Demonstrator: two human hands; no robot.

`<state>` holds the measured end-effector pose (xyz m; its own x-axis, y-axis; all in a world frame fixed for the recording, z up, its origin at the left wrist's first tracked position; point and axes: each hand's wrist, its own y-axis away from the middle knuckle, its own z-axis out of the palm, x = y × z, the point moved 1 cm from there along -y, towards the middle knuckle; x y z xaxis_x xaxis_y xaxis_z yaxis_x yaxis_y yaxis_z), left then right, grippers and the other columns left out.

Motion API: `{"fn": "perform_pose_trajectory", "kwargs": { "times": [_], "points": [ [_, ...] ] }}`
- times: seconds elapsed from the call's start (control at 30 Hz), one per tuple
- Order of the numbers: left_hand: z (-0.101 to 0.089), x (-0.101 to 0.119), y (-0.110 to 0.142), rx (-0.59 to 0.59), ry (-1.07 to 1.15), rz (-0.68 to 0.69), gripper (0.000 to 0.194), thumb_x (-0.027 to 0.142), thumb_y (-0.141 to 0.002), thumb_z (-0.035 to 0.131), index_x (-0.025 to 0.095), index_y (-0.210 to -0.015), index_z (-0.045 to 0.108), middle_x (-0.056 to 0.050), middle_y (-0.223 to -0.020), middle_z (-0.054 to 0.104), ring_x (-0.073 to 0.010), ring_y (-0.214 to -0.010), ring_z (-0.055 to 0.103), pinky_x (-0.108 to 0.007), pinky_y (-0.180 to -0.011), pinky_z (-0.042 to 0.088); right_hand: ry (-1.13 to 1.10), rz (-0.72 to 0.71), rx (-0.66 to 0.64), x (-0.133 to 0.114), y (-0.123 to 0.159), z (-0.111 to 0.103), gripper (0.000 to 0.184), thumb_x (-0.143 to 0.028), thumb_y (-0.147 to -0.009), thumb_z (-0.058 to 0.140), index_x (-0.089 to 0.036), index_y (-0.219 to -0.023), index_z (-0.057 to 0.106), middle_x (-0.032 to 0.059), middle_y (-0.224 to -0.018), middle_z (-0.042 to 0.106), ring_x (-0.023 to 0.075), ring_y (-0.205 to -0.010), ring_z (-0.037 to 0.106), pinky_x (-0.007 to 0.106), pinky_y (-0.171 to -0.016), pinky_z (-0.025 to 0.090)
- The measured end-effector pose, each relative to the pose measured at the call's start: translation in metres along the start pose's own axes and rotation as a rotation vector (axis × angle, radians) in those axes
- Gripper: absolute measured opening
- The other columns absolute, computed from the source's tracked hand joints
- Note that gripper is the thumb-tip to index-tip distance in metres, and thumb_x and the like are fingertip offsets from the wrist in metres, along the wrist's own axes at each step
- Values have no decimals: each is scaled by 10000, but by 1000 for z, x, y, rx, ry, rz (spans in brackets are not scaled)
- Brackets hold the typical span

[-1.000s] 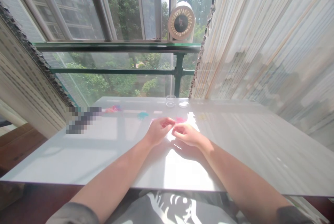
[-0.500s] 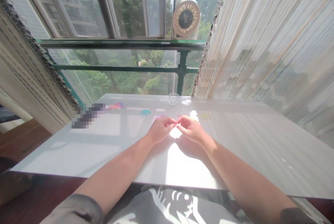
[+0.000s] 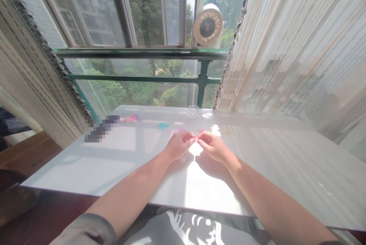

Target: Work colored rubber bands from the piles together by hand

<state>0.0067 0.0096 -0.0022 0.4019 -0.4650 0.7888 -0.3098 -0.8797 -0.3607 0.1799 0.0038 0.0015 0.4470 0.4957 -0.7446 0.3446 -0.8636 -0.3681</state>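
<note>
Over the sunlit middle of the table, my left hand (image 3: 179, 144) and my right hand (image 3: 212, 145) face each other with their fingertips almost meeting. Thumb and fingers are pinched on both hands. Whatever they hold is too small and washed out by glare to name. Just beyond the left fingers lies a purple-pink pile (image 3: 177, 132) of tiny pieces, partly covered by the hand. A white pile (image 3: 215, 130) sits behind my right hand, with a faint yellow pile (image 3: 228, 130) beside it. Farther left is a teal pile (image 3: 162, 125).
A red and pink pile (image 3: 131, 118) lies at the back left, next to a pixelated dark object (image 3: 103, 127). At the table's back edge stand a clear round container (image 3: 193, 112) and a clear flat disc (image 3: 207, 116). A round fan-like device (image 3: 207, 28) is by the window; curtains (image 3: 286, 47) flank it.
The whole view has shifted slightly, so everything sits a little lower and farther right. A narrow gap now shows between my fingertips, which were touching before.
</note>
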Motion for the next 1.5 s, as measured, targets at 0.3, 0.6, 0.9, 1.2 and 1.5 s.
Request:
{"fn": "perform_pose_trajectory", "kwargs": {
  "times": [0.3, 0.6, 0.9, 1.2, 1.5],
  "points": [
    [-1, 2, 0, 0, -22, -13, 197, 331, -811, 512, 190, -854, 643, -15, -835, 662, -139, -758, 597, -248, -702, 449, 1, -4, 4, 1, -1, 0, 103, -264, -811, 505, -195, -806, 582, -7, -682, 574, 122, -599, 512, 241, -559, 393],
    [-1, 2, 0, -2, -5, -14, 205, 340, -813, 501, 190, -855, 635, -18, -829, 654, -140, -756, 590, -253, -704, 445, 4, -5, 8, 0, 0, -1, 103, -259, -810, 501, -195, -817, 581, -14, -677, 558, 115, -591, 494, 238, -561, 389],
    [-1, 3, 1, 20, -2, 2, 198, 337, -811, 506, 189, -836, 634, -8, -807, 649, -130, -733, 585, -243, -692, 446, 3, -5, 4, 0, 2, -1, 155, -302, -827, 482, -192, -762, 570, -19, -629, 503, 111, -563, 461, 235, -536, 378],
    [0, 2, 1, 11, -1, 13, 191, 332, -809, 510, 189, -847, 630, -11, -808, 649, -131, -735, 583, -242, -686, 452, -38, -10, 2, -2, 1, -1, 111, -272, -806, 496, -191, -788, 568, -18, -638, 523, 114, -570, 482, 238, -547, 394],
    [-1, 6, 1, -6, 17, 21, 180, 314, -806, 511, 182, -830, 630, -14, -810, 654, -132, -742, 589, -245, -698, 459, -35, -8, 12, -3, 0, -2, 87, -235, -787, 502, -186, -806, 572, -1, -696, 579, 126, -622, 518, 246, -584, 407]
  ]
}}
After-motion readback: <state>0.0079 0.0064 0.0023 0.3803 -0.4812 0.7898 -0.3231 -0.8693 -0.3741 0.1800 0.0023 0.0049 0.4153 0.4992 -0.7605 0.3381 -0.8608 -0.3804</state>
